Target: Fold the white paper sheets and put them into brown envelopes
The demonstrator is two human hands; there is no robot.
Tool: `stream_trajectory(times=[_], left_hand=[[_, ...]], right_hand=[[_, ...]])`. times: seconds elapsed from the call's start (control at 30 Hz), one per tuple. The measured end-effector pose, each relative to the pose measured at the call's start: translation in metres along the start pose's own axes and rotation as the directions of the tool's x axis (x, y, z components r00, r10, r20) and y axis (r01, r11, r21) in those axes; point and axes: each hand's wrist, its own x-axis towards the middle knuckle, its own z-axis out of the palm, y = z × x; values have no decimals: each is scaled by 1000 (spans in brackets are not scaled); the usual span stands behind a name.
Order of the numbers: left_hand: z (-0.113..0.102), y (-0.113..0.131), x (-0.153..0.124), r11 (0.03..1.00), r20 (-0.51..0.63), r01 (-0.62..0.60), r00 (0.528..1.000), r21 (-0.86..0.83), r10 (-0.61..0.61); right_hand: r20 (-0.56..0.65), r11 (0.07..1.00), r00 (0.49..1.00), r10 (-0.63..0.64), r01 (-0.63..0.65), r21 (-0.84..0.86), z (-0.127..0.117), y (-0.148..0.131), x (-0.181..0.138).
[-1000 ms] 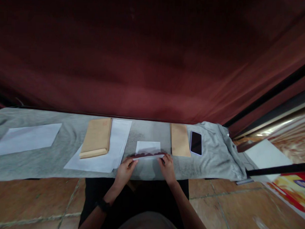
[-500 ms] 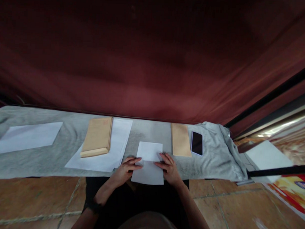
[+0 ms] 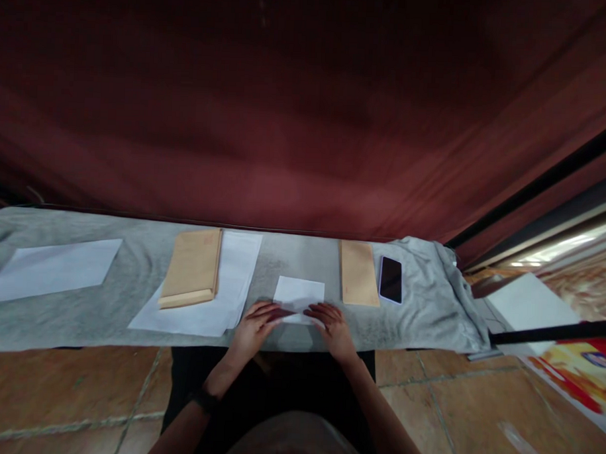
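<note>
A white sheet of paper (image 3: 299, 291) lies on the grey cloth before me, its near part folded up toward the far part. My left hand (image 3: 252, 331) grips the left end of the folded part between thumb and fingers. At the right end, my right hand (image 3: 333, 329) pinches the same fold, its fingers curled over the top. Left of the paper, a stack of brown envelopes (image 3: 192, 263) rests on several white sheets (image 3: 242, 258). To the right is another brown envelope pile (image 3: 360, 272).
A phone (image 3: 391, 280) lies beside the right-hand envelopes. Another white sheet (image 3: 53, 268) is at the far left of the cloth (image 3: 143, 244). A dark red curtain (image 3: 286, 153) hangs behind the table. A black bar (image 3: 552, 335) and a white panel (image 3: 529, 304) stand at the right.
The near part of the paper, flat before, has been lifted and folded away from me. Both hands have moved from lying on its sides to gripping the folded part.
</note>
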Motion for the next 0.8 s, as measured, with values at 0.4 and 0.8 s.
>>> stream_trajectory(times=[0.4,0.8], left_hand=[[8,16,22,942,-138,331,937,48,-322],[7,46,45,752,-125,496,860,434,-495]], right_hand=[[-340,933,905,256,-323,-156,23,-5,-1],[-372,855,886,275,-403,-327,23,-4,21]])
